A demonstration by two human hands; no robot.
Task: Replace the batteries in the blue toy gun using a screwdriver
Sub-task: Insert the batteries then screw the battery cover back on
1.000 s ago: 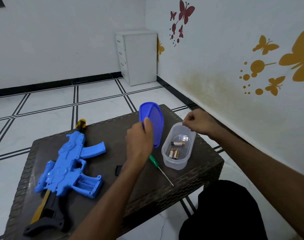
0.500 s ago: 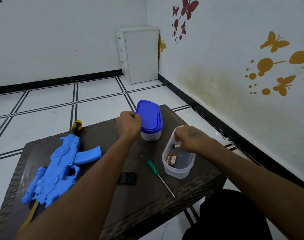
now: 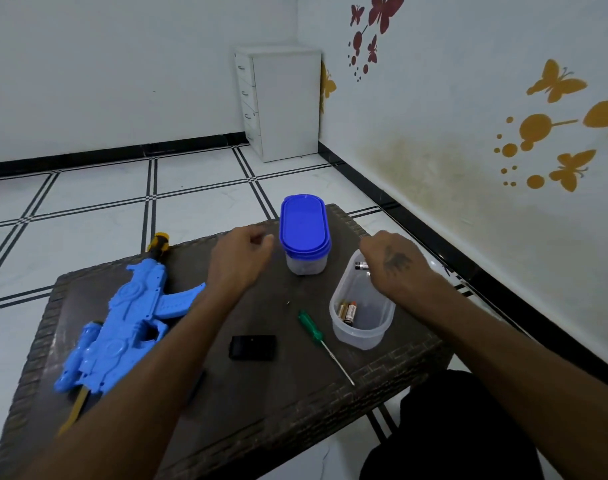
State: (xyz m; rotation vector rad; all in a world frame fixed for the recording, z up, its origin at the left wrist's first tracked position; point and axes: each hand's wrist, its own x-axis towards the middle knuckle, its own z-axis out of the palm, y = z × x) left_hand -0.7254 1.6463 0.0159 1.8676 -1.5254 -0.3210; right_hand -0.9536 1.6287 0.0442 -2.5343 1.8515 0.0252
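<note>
Just now my left hand (image 3: 241,259) let go of the blue lid (image 3: 304,220), set on the closed tub beside it; fingers loosely curled, empty. My right hand (image 3: 389,263) dipped into the open tub (image 3: 361,332) over the batteries (image 3: 346,311); grip unclear. Toy gun (image 3: 122,323) lay far left, screwdriver (image 3: 314,332) between, so new cells go in next.

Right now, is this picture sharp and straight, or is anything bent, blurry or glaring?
Head view: the wide lens bends the floor tile lines and wall edges; lighting is soft and even, with faint shadows under the blue plastic toy gun and green-handled screwdriver; the left hand looks slightly motion-blurred; the batteries in the clear plastic tub stay readable, without strong glare.
</note>
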